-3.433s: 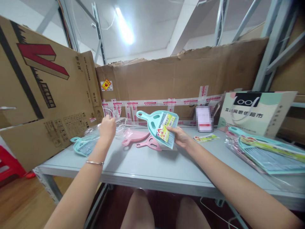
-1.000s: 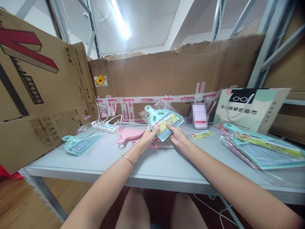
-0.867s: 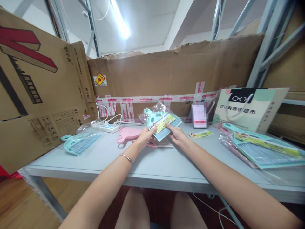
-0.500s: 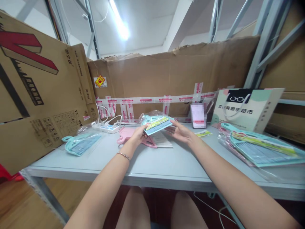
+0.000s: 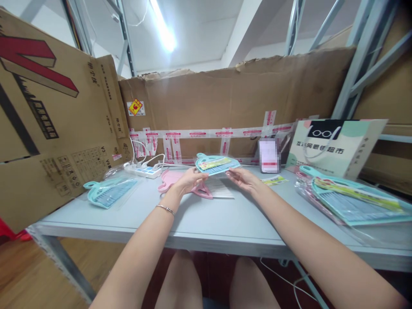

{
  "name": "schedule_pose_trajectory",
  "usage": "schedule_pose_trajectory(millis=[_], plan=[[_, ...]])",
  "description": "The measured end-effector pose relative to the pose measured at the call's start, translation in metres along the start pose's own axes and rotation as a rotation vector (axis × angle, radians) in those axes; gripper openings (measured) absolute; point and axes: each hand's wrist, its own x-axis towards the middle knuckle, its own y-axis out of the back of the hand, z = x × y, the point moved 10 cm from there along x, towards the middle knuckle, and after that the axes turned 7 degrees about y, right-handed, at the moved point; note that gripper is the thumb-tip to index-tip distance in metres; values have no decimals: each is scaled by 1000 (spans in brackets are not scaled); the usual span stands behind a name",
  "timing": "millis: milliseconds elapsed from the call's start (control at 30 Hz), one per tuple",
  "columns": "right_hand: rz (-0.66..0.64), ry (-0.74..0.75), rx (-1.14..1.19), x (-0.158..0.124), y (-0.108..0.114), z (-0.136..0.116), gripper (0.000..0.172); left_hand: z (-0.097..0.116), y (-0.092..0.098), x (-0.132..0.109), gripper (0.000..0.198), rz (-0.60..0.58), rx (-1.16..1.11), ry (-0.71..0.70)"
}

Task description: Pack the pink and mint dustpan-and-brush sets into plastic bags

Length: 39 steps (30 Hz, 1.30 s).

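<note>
Above the table's middle, a mint-green dustpan and brush set with a yellow-green label card is held up between both hands. My left hand grips its left edge, thumb toward the front. On the right, my right hand pinches its lower right edge with the fingertips. Clear plastic seems to wrap the set. Below it on the table lies a pink dustpan, next to a brush with pale bristles; both are partly hidden by the left hand and the set.
At the left lies another mint set in clear plastic, near a power strip. Several bagged sets are stacked at the right. A phone stands before the cardboard wall, with a loose card and a paper bag nearby.
The mint set has tipped flatter and moved slightly right and up, its handle now showing at the back left. My right hand's fingers have closed more on its edge.
</note>
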Motion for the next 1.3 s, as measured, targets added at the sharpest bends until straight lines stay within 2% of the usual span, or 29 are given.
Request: schedule_pose_trajectory(millis=[233, 367, 500, 600, 667, 767, 833, 933, 1100, 1200, 1300], plan=[[14, -25, -9, -5, -1, 2, 12, -2, 15, 8, 16, 98, 71, -34], [18, -31, 37, -4, -2, 3, 17, 2, 22, 9, 18, 142, 111, -79], [37, -22, 68, -2, 1, 3, 24, 7, 19, 6, 19, 147, 146, -99], [53, 6, 86, 1, 3, -1, 27, 13, 17, 1, 41, 128, 150, -104], [66, 32, 91, 2, 5, -4, 31, 18, 15, -2, 53, 75, 158, -109], [84, 83, 83, 2, 8, -11, 45, 24, 9, -5, 57, -43, 280, -144], [72, 124, 66, 0, 5, -17, 55, 25, 6, -7, 58, -75, 416, -191], [-11, 176, 11, -7, -7, -25, 54, 29, 3, -9, 55, -16, 554, -295], [-198, 249, -125, -24, -32, -37, 35, 54, 17, -19, 30, 224, 530, -544], [-271, 290, -201, -31, -42, -38, 46, 61, 31, -19, 23, 297, 482, -584], [-263, 348, -259, -30, -43, -39, 58, 62, 37, -19, 23, 330, 457, -598]])
